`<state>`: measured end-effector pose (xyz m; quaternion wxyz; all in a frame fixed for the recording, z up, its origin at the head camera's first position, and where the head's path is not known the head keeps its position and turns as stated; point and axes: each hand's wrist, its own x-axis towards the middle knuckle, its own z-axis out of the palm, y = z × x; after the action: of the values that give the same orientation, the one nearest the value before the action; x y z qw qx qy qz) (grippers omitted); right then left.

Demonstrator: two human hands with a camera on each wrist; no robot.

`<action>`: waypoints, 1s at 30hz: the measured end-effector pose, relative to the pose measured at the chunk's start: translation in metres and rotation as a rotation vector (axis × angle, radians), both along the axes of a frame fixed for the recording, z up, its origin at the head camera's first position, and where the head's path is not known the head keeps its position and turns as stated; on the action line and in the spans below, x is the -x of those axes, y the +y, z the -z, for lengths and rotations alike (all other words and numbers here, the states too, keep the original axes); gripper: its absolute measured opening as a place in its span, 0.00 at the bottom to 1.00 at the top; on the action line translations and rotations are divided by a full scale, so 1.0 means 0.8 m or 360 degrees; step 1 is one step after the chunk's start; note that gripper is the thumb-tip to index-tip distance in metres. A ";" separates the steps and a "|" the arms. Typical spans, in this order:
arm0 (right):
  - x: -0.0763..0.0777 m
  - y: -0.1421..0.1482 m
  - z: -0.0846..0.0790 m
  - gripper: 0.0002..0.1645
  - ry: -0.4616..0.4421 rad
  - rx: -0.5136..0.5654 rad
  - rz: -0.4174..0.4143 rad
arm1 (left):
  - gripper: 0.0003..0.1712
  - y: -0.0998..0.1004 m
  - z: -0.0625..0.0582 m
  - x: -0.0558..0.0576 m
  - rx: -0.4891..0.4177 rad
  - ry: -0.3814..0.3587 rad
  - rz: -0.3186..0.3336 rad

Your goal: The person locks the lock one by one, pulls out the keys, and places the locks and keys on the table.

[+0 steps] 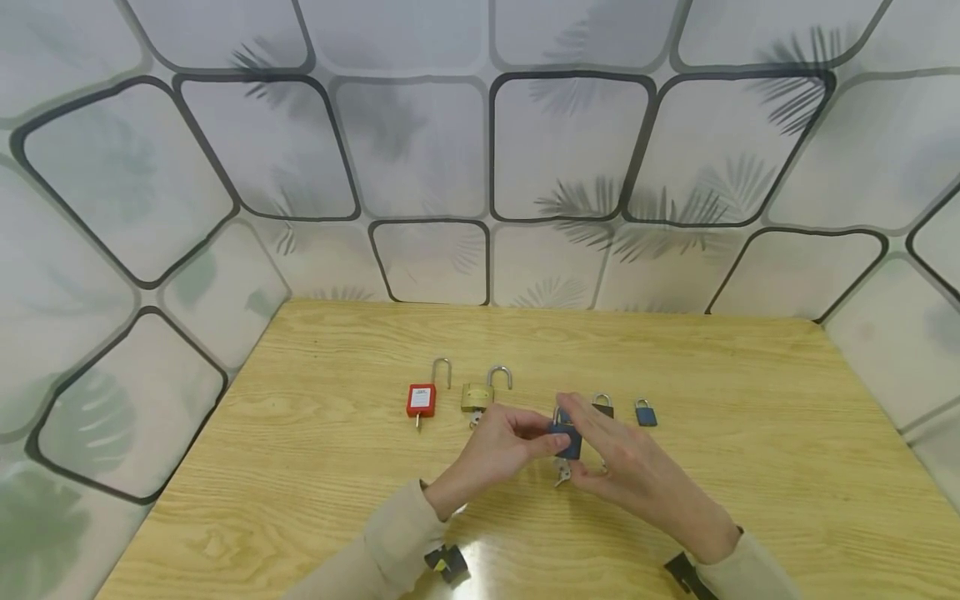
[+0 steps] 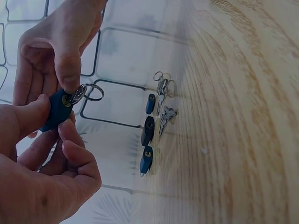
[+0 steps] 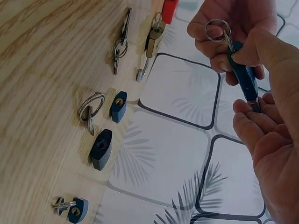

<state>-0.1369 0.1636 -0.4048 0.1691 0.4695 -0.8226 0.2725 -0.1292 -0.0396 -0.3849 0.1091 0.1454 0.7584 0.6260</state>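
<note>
A blue padlock [image 1: 572, 446] is held up above the table between both hands, with a key [image 2: 78, 94] in its keyhole and a metal ring [image 3: 217, 30] hanging from the key. My left hand [image 1: 498, 450] pinches the lock body between thumb and fingers. On the other side my right hand [image 1: 645, 471] has its thumb at the keyhole end and its fingertips at the shackle end, gripping the lock lengthwise. In the right wrist view those fingertips mostly cover the shackle.
A red padlock [image 1: 421, 401] and a brass padlock [image 1: 477, 397] stand left with raised shackles. Rightward are a black padlock [image 3: 101, 149], a small blue padlock [image 1: 646, 414] and another blue padlock [image 3: 118, 106]. Loose keys [image 3: 91, 112] lie before them. A patterned curtain [image 1: 435, 150] borders the table.
</note>
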 end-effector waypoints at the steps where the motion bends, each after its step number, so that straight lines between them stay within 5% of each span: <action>1: 0.000 0.000 0.000 0.52 0.0006 0.0002 -0.0002 | 0.10 0.000 0.000 0.000 0.0000 0.0000 -0.0001; 8: 0.001 -0.001 0.003 0.51 0.0037 0.0022 -0.0006 | 0.10 0.000 0.002 0.001 -0.0003 -0.0007 -0.0020; 16: 0.001 -0.002 0.004 0.50 0.0052 0.0005 0.0013 | 0.10 0.000 0.037 0.016 0.0022 -0.0033 -0.0019; 30: 0.002 -0.001 0.005 0.47 0.0086 0.0109 0.0123 | 0.06 -0.004 0.038 0.022 0.0108 0.0003 -0.0078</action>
<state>-0.1383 0.1632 -0.4090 0.2176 0.4384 -0.8255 0.2810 -0.1468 -0.0426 -0.4155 0.0977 0.1236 0.7826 0.6022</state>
